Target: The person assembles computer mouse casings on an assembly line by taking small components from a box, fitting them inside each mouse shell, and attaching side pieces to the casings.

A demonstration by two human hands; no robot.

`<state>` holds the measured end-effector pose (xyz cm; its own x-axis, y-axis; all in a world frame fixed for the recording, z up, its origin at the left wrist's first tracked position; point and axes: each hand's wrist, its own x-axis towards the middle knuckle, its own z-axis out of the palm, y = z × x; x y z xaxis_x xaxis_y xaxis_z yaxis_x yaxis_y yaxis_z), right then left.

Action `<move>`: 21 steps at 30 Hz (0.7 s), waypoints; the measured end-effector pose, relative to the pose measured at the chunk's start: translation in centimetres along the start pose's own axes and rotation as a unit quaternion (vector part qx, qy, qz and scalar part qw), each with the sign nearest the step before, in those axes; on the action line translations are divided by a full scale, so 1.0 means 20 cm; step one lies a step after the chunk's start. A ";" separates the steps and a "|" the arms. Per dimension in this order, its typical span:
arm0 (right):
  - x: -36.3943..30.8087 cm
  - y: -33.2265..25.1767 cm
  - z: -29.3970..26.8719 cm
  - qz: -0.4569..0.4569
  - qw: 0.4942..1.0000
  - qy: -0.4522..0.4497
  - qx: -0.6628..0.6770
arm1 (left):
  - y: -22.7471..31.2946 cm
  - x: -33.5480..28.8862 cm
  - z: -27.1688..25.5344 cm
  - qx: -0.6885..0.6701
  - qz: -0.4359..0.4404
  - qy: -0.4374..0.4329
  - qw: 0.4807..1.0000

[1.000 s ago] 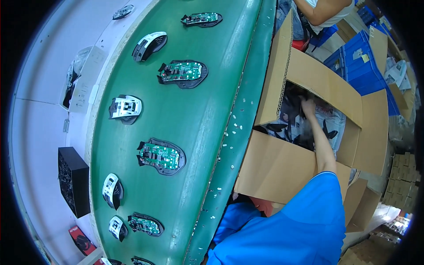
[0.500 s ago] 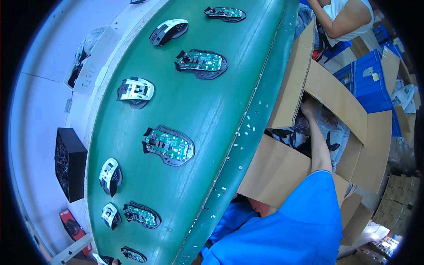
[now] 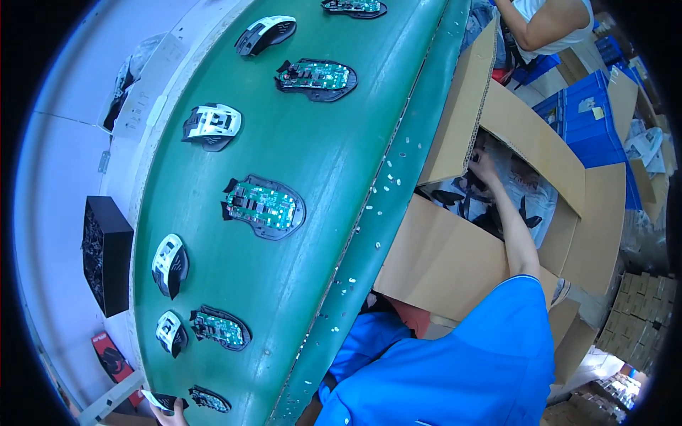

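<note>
My right hand (image 3: 484, 169) is inside an open cardboard box (image 3: 444, 259), fingers bent among black parts and clear plastic bags. Its fingertips are partly hidden, and what they grip cannot be made out. At the bottom left edge my left hand (image 3: 172, 416) holds a black and white mouse shell (image 3: 163, 401) over the green belt (image 3: 334, 163); the picture's edge cuts this hand off. Beside it lies a mouse base with a green circuit board (image 3: 210, 400). Farther up are another board-fitted base (image 3: 222, 328) and a white and black shell (image 3: 171, 334).
More shells and a larger board-fitted base (image 3: 264, 206) lie along the belt. Left of it stand a black bin (image 3: 110, 255) and a red box (image 3: 112, 358). White bits litter the right strip. A person in white (image 3: 550, 28) and blue crates (image 3: 593, 135) are at upper right.
Belt pieces and box sit higher in the picture. My right hand has shifted slightly left inside the box, its fingers now showing more. More of my left hand and its shell has come into view.
</note>
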<state>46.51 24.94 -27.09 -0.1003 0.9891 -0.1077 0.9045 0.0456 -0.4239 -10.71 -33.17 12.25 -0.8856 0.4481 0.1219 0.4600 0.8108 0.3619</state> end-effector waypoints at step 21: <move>-1.22 -2.30 -1.01 -0.502 0.781 -0.251 0.274 | -0.51 -0.36 -0.21 -0.689 -0.074 0.074 0.717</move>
<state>15.71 1.56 13.13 -0.9192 0.3082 0.2449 -0.0329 0.5597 -0.8280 -9.24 -46.24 11.62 -0.9622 0.2683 0.0470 -0.0494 -0.3413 0.9386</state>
